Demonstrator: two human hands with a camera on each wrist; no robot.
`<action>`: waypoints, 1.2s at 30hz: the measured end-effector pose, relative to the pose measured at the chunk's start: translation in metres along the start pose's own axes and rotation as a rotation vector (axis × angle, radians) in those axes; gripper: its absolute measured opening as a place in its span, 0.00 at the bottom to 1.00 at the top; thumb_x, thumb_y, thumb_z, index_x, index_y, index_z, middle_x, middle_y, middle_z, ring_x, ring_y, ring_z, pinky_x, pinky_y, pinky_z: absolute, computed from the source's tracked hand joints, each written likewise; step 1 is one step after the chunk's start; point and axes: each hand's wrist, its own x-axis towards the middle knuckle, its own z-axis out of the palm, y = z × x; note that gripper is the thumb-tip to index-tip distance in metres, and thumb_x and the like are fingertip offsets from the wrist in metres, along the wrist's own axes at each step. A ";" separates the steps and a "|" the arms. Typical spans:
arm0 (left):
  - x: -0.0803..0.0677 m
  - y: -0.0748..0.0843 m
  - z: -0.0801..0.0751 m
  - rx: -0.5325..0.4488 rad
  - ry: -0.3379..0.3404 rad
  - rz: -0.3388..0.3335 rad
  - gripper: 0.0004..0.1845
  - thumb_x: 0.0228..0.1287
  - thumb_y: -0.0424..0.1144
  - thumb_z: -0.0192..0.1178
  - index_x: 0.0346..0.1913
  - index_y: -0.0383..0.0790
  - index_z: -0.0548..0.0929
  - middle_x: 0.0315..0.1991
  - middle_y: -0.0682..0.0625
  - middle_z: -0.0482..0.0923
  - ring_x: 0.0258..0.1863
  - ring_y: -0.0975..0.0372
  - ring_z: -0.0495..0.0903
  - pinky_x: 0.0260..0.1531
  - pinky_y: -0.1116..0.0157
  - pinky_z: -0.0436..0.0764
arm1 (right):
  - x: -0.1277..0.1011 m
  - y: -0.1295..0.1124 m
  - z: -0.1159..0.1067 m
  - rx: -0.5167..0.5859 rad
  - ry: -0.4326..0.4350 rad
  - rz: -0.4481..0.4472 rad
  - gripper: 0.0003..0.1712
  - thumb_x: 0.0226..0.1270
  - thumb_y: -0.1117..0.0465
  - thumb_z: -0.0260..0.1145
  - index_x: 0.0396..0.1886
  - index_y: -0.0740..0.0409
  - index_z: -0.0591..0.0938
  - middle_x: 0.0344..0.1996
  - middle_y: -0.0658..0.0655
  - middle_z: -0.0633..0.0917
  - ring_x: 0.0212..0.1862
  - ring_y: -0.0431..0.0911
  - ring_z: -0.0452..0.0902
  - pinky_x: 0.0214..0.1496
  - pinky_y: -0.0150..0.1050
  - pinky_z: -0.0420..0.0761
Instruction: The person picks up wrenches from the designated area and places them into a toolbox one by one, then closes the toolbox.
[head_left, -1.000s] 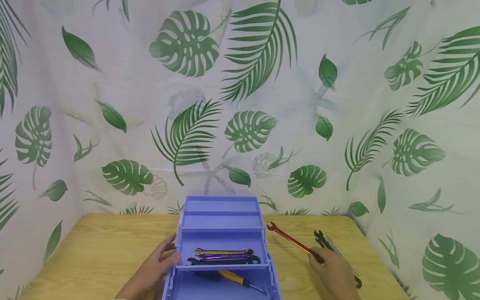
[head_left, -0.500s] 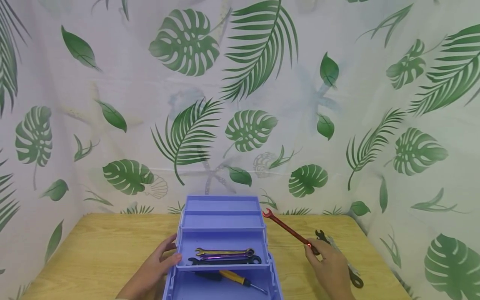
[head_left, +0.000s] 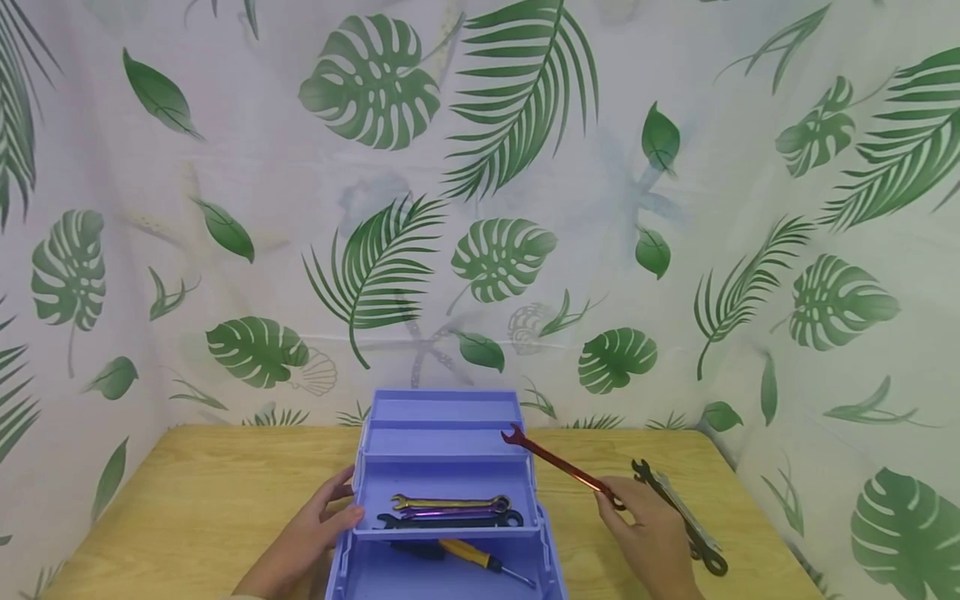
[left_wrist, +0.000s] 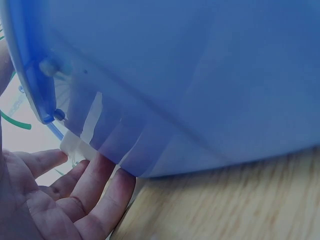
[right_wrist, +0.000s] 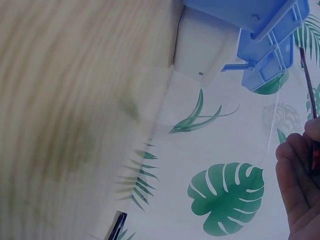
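My right hand (head_left: 648, 529) grips a red metallic combination wrench (head_left: 558, 461) near its lower end. The wrench's open-ended head points up and left, overlapping the upper right of the blue toolbox (head_left: 446, 496) in the head view. At the toolbox's left side is my left hand (head_left: 311, 533), thumb at the tray's front corner. In the left wrist view its fingers (left_wrist: 95, 182) are extended against the box's lower side. Inside the middle tray lie a gold wrench (head_left: 450, 503), a purple wrench (head_left: 442, 513) and a black wrench (head_left: 450, 522). Below sits a yellow-handled screwdriver (head_left: 468, 553).
Right of the toolbox, a black wrench (head_left: 643, 472) and a silver wrench (head_left: 686, 508) lie on the wooden table (head_left: 202, 500), partly behind my right hand. The toolbox's upper trays (head_left: 446, 439) stand raised in steps. A leaf-patterned cloth (head_left: 480, 167) hangs behind the table.
My right hand has moved left with the red wrench, whose head has risen and come over the toolbox's right edge in view. My left hand has stayed at the toolbox.
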 end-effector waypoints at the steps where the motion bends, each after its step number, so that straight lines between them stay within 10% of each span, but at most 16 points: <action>1: 0.000 0.000 0.000 0.002 0.005 -0.002 0.40 0.74 0.46 0.61 0.81 0.41 0.55 0.74 0.29 0.60 0.68 0.38 0.71 0.54 0.43 0.83 | 0.000 -0.001 0.000 0.006 0.000 -0.007 0.17 0.49 0.72 0.81 0.38 0.53 0.91 0.35 0.48 0.90 0.35 0.43 0.86 0.38 0.25 0.83; 15: 0.002 -0.001 0.000 0.032 0.027 -0.038 0.41 0.72 0.50 0.62 0.81 0.43 0.57 0.73 0.31 0.61 0.66 0.40 0.74 0.52 0.45 0.84 | -0.004 -0.002 0.001 0.000 -0.053 -0.082 0.16 0.47 0.68 0.82 0.38 0.53 0.90 0.34 0.47 0.90 0.36 0.41 0.86 0.40 0.28 0.84; 21: 0.001 0.000 -0.001 0.019 0.016 -0.017 0.41 0.73 0.48 0.62 0.81 0.41 0.56 0.73 0.30 0.61 0.66 0.39 0.73 0.53 0.45 0.84 | -0.005 -0.004 0.005 0.068 -0.101 -0.111 0.06 0.64 0.58 0.75 0.39 0.54 0.90 0.35 0.46 0.89 0.36 0.40 0.85 0.41 0.28 0.84; 36: 0.001 -0.001 -0.001 0.026 0.016 -0.021 0.42 0.73 0.49 0.62 0.81 0.41 0.56 0.73 0.31 0.62 0.67 0.40 0.73 0.53 0.46 0.84 | 0.004 -0.018 0.019 0.151 -0.091 -0.251 0.18 0.79 0.48 0.62 0.39 0.54 0.90 0.36 0.50 0.90 0.36 0.43 0.87 0.37 0.31 0.85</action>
